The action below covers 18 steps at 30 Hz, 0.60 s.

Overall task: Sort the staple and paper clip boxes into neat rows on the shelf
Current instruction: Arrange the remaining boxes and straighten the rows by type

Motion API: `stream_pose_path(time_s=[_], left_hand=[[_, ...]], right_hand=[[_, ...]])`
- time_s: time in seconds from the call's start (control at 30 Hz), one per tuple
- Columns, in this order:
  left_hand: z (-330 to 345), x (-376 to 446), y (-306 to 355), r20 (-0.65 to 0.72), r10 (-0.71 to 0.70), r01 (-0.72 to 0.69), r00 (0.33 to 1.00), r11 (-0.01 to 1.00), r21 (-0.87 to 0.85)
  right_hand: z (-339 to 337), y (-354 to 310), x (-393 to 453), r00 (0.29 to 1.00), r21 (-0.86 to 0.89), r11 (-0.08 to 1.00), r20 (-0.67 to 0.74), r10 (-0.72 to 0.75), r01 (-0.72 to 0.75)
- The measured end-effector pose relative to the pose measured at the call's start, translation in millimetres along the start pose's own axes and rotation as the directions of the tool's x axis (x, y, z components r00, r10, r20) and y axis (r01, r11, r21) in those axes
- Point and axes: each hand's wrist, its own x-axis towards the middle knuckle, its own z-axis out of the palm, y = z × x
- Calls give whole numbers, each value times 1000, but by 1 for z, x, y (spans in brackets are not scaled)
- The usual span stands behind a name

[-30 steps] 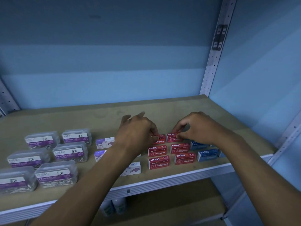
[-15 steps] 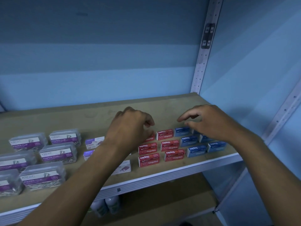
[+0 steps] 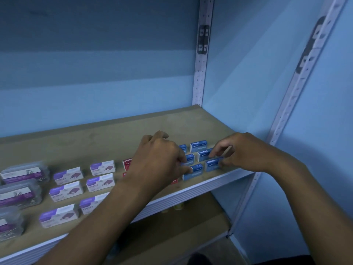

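Several blue staple boxes (image 3: 198,145) stand in two columns at the right end of the wooden shelf (image 3: 114,134). My left hand (image 3: 158,161) covers most of the red staple boxes (image 3: 127,162), and its curled fingertips pinch the left blue boxes (image 3: 194,172). My right hand (image 3: 242,152) comes in from the right. Its index finger is on the middle blue box (image 3: 203,154) and its thumb at the end of the front one (image 3: 212,164). White-and-purple staple boxes (image 3: 103,167) lie in rows left of centre. Clear paper clip boxes (image 3: 23,174) are at the far left.
A white metal rail (image 3: 210,185) edges the shelf front, close to the front row of boxes. Perforated uprights (image 3: 200,73) stand at the back right corner and at the front right. A lower shelf (image 3: 172,236) shows beneath. Blue walls close the back and the right side.
Both hands have left the red staple boxes and moved right onto the blue ones. The view has swung right, so the paper clip boxes sit nearer the left edge.
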Motion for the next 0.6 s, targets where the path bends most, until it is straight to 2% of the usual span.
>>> stream_pose_path(time_s=[0.6], left_hand=[[9, 10, 12, 22, 32, -31, 999, 998, -56]], right_hand=[[7, 2, 4, 1000, 23, 1000, -11, 6, -6]])
